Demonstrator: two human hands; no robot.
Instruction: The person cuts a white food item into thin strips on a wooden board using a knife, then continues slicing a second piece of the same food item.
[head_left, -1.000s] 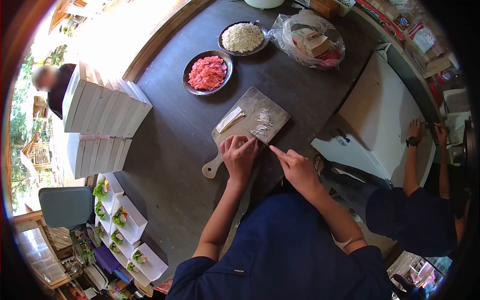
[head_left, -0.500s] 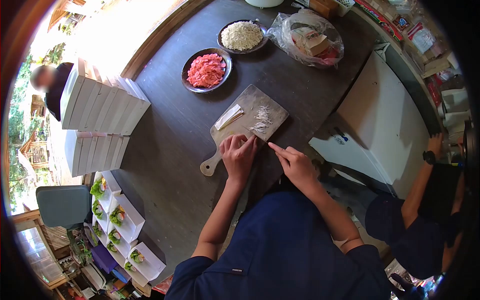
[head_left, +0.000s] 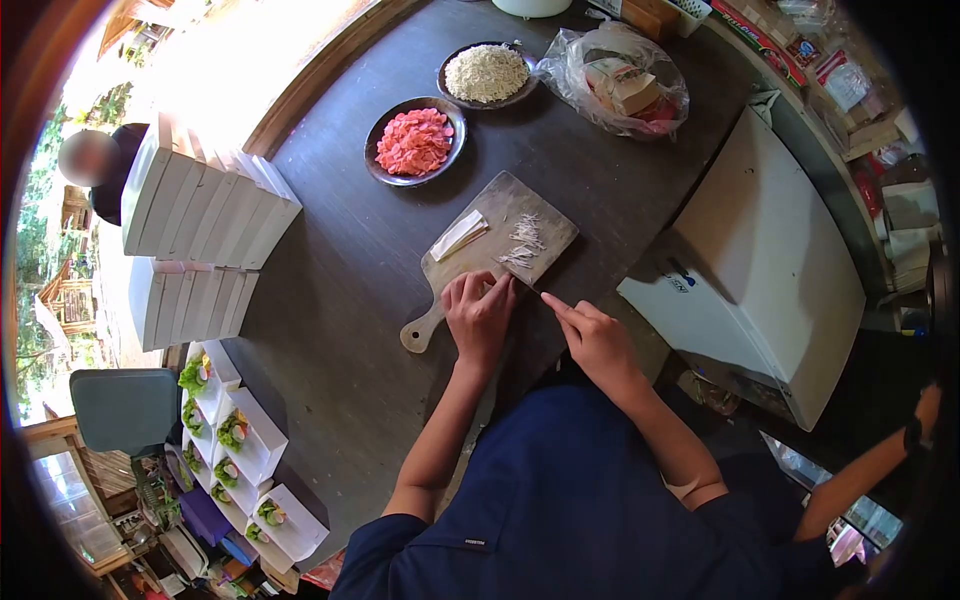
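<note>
At the near edge of a wooden cutting board (head_left: 462,278), my left hand (head_left: 479,312) has its fingers bent together and pressed down; whatever lies under them is hidden. My right hand (head_left: 592,335) is wrapped round a knife, its index finger stretched along the thin blade (head_left: 527,284), which reaches the board's edge beside my left fingertips. Thin white shreds (head_left: 525,240) lie scattered on the board's right part. To their left rest several pale strips (head_left: 461,236) side by side.
Beyond the board stand a bowl of pink slices (head_left: 414,141), a bowl of pale shreds (head_left: 485,73) and a plastic bag (head_left: 615,80). White boxes (head_left: 205,200) are stacked left, near a person. Open boxes with lettuce (head_left: 258,440) stand lower left. Another person's arm (head_left: 870,465) shows right of a white chest (head_left: 760,260).
The person on the right has moved lower and mostly out of view, uncovering more of the white chest. My right hand has shifted very slightly right; my left hand is nearly unchanged.
</note>
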